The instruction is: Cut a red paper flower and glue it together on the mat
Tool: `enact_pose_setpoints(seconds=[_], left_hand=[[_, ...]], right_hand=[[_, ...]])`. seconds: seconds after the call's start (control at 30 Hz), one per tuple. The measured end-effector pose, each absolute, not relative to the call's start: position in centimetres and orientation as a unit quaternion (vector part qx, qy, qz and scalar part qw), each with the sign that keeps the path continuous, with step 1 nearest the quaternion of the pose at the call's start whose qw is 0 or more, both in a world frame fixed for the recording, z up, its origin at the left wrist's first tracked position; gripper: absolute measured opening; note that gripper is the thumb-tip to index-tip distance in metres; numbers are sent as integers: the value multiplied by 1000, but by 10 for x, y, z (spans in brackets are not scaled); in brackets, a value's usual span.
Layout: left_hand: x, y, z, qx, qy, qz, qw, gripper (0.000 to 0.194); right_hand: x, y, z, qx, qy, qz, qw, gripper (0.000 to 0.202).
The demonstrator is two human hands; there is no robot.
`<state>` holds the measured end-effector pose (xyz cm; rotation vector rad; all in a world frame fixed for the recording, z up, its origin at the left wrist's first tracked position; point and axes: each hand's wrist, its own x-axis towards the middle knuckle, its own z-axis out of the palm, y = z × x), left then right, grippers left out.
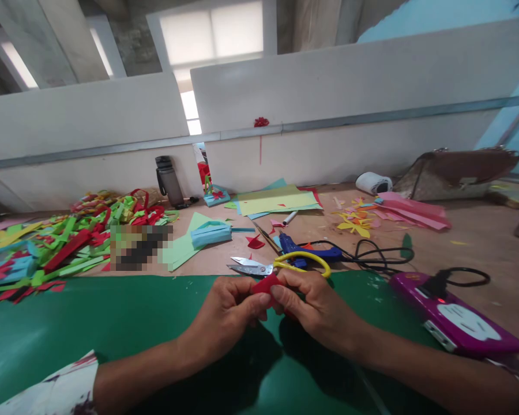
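Note:
A small piece of red paper (267,283) is pinched between my two hands, above the green mat. My left hand (233,308) grips its left side with thumb and fingers. On the other side my right hand (313,302) holds it the same way, and a bit of red shows below those fingers. Just beyond lie scissors (301,257) with yellow handles, blades pointing left. Behind them rests a blue glue gun (311,250) with a black cord.
Cut paper strips (75,236) pile up at the left. A dark bottle (168,181) stands near the white partition. Coloured sheets (277,200) lie at the back, and a purple power strip (454,314) at the right. The green mat (155,311) covers the near side.

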<state>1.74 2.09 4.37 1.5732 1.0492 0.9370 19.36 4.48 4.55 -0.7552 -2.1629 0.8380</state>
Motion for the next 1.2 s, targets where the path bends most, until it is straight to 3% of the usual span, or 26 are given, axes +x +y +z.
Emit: enact_pose_setpoints(seconds=[0.13,0.33,0.77,1.2], left_hand=[[17,21,46,658,441,381,477,41],[17,19,42,668,444,394,449,31],[24,18,42,688,436,312,489,33],[23,17,42,711,408,308,483,28]], right_hand=[[194,44,46,-284,-829,321,359,28],[193,44,46,-299,-832,297,360,27],[192,41,42,-211,-842,222,444,14],[194,45,37,-193,-850,197,448,14]])
